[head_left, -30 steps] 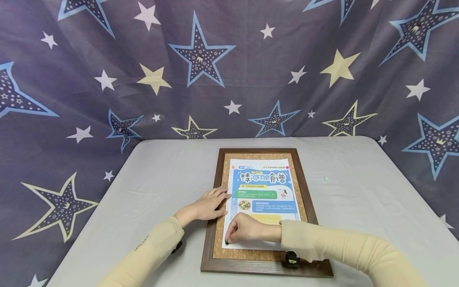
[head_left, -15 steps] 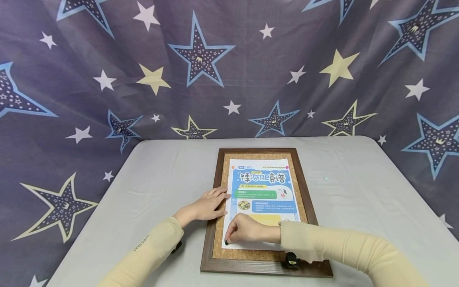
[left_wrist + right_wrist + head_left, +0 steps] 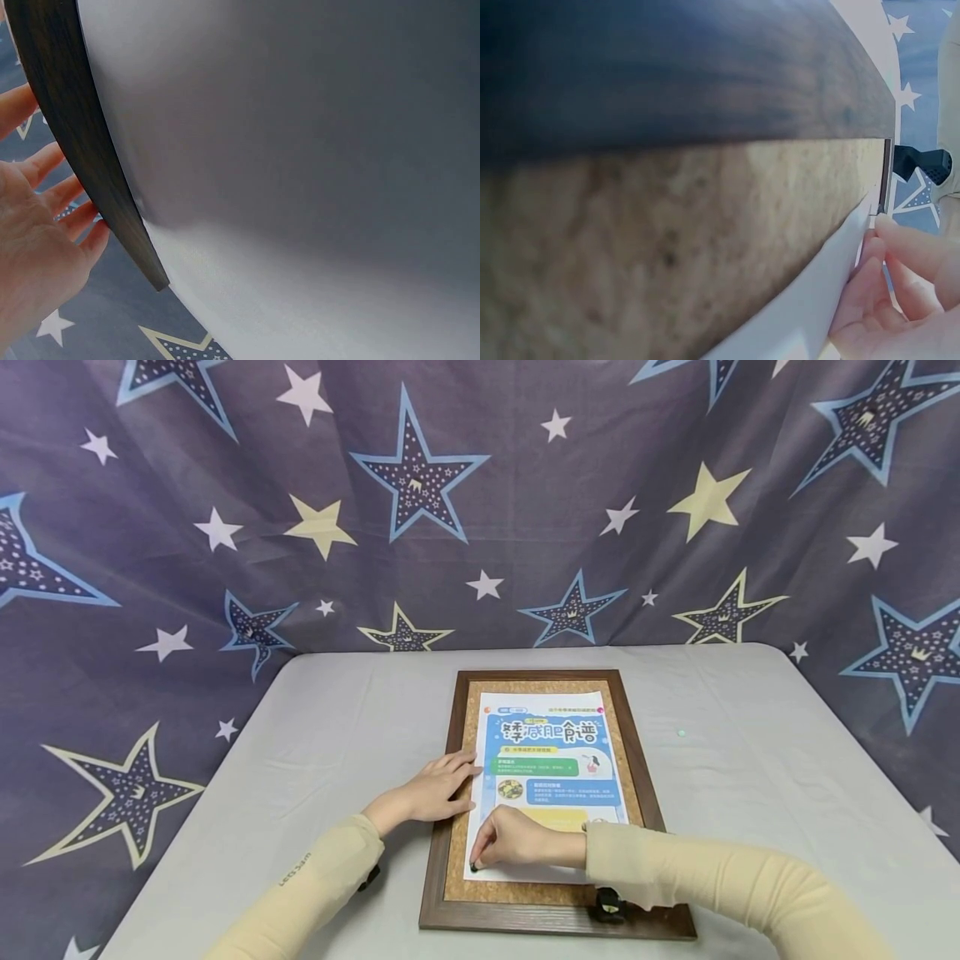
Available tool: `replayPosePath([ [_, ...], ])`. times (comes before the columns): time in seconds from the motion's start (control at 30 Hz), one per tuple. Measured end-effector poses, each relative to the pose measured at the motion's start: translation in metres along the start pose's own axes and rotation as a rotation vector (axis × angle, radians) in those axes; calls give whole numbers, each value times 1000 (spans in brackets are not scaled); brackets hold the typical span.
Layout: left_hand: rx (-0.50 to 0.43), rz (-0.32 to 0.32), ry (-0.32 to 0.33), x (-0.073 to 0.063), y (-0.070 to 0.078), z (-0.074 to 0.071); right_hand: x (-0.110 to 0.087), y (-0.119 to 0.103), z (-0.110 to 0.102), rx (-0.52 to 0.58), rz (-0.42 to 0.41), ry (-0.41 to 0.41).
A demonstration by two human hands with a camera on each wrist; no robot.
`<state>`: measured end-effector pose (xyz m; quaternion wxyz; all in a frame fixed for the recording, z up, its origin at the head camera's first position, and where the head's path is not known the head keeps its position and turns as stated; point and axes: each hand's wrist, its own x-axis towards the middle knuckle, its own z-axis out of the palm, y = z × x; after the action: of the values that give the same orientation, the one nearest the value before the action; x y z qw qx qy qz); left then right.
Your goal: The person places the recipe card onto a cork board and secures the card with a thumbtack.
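Note:
A printed poster (image 3: 558, 735) with blue and green blocks lies on a cork board (image 3: 517, 892) in a dark wooden frame (image 3: 648, 781). At its upper corners sit an orange pin (image 3: 487, 710) and a magenta pin (image 3: 601, 710). My right hand (image 3: 513, 837) pinches a small black push pin (image 3: 474, 867) at the poster's lower left corner. My left hand (image 3: 438, 787) rests, fingers spread, across the frame's left side with its fingertips at the poster's edge. In the right wrist view, thumb and fingertips meet by the paper (image 3: 795, 315), which covers part of the cork.
The board lies on a pale grey table (image 3: 337, 727). A small pale green thing (image 3: 682, 733) lies to its right. Behind hangs a star-patterned curtain (image 3: 510, 485). A black wrist camera (image 3: 610, 904) under the right sleeve overlaps the frame's lower edge.

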<state>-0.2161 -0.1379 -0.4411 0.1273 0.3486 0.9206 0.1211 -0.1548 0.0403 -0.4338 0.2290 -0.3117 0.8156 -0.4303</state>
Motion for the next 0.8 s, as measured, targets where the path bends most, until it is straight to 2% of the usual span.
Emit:
replayPosePath([
  [0.57, 6, 2, -3, 0, 0, 1, 1, 0, -1, 5, 13, 1],
  [0.8, 3, 3, -2, 1, 0, 0, 2, 0, -2, -80, -37, 34],
])
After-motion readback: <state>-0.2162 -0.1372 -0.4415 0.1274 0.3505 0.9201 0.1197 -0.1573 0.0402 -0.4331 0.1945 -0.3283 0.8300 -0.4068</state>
